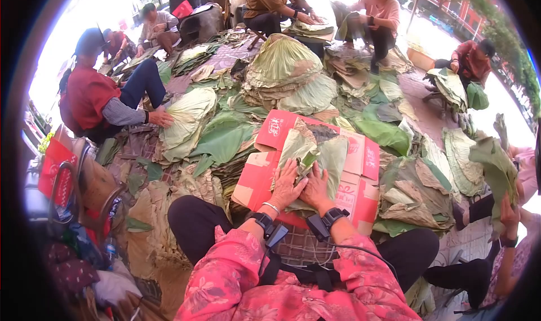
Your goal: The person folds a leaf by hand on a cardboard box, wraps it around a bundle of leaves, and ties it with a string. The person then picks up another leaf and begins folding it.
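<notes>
A folded, half-dried lotus leaf (332, 157) lies over a flattened red cardboard box (248, 180) in front of my knees. My left hand (287, 186) rests flat on its near left part, fingers stretched out. Beside it, my right hand (316, 187) presses flat on the same leaf, its fingers pointing away from me. The two thumbs come close together at the leaf's near edge. Whatever lies under my palms is hidden.
A tall heap of lotus leaves (284, 62) stands beyond the cardboard, and another stack (414, 194) sits at its right. A person in red (96, 98) touches leaves on the left. Several other people handle leaves around. A chair (90, 180) stands at left.
</notes>
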The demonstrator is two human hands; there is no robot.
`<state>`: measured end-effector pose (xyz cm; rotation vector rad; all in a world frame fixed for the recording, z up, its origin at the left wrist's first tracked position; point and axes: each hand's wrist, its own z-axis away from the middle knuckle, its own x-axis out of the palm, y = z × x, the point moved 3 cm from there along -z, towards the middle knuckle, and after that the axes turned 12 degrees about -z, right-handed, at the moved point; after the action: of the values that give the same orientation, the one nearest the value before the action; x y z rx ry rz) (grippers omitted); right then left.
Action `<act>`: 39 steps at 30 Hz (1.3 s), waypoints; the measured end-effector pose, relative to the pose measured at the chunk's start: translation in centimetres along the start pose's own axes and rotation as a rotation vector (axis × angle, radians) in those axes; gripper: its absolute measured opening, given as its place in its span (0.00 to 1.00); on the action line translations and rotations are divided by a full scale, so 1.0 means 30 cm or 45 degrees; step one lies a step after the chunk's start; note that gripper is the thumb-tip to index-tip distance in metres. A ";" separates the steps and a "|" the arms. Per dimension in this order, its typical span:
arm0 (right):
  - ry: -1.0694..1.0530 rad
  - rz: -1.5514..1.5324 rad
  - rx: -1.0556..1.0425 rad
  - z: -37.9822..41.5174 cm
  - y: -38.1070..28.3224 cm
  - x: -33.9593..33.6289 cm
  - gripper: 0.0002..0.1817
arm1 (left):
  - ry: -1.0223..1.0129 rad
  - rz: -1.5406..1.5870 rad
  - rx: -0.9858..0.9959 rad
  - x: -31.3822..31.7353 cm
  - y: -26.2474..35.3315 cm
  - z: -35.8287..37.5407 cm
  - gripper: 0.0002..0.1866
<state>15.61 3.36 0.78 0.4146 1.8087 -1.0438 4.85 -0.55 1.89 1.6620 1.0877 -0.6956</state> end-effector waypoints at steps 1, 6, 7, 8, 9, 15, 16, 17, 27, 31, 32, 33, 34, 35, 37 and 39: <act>-0.001 0.028 -0.023 0.003 0.002 0.005 0.37 | 0.003 -0.069 0.032 -0.015 0.013 0.006 0.29; -0.100 0.052 -0.019 0.006 0.013 0.008 0.37 | -0.099 -0.246 0.118 -0.013 0.023 0.015 0.31; -0.081 0.022 -0.033 0.009 0.018 0.011 0.37 | -0.101 -0.235 0.114 -0.019 0.025 0.015 0.32; -0.060 -0.008 -0.047 0.010 0.022 0.015 0.38 | -0.101 -0.226 0.111 -0.023 0.025 0.014 0.33; -0.053 -0.039 -0.050 0.010 0.018 0.012 0.37 | -0.090 -0.212 0.106 -0.019 0.019 0.014 0.34; 0.154 -0.475 -0.038 0.003 0.039 -0.055 0.25 | -0.133 -0.139 0.042 0.009 0.002 0.010 0.37; 0.225 -0.699 -0.028 0.000 0.087 -0.062 0.22 | -0.156 -0.183 0.036 0.012 0.003 0.009 0.37; 0.294 -0.924 -0.014 -0.002 0.135 -0.064 0.21 | -0.182 -0.225 0.029 0.017 0.003 0.009 0.38; 0.725 -0.753 -0.119 -0.002 -0.002 -0.395 0.27 | -0.384 -0.513 0.078 -0.013 0.069 0.004 0.40; 0.337 -0.389 -0.159 0.003 -0.058 -0.167 0.32 | -0.394 -0.532 0.063 0.051 0.019 0.003 0.38; 0.216 -0.364 -0.088 0.009 -0.034 -0.098 0.33 | -0.387 -0.454 0.096 0.029 0.023 -0.002 0.36; 0.192 -0.329 -0.075 0.019 -0.022 -0.074 0.33 | -0.384 -0.371 0.126 -0.010 0.027 -0.004 0.35; 0.167 -0.294 -0.061 0.032 -0.008 -0.056 0.32 | -0.383 -0.287 0.155 -0.039 0.020 -0.006 0.34; 0.142 -0.257 -0.053 0.035 0.012 -0.040 0.32 | -0.310 0.029 0.044 -0.047 -0.032 -0.024 0.32; 0.183 -0.282 -0.073 0.036 0.033 -0.028 0.29 | -0.186 0.651 -0.183 -0.049 -0.136 -0.037 0.30; 0.189 -0.232 -0.100 0.034 0.031 -0.032 0.28 | -0.107 0.480 -0.496 -0.063 -0.168 -0.039 0.25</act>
<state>17.27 3.24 1.03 0.2902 2.0437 -1.0854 -0.55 0.46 1.76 1.4285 0.7609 -0.2839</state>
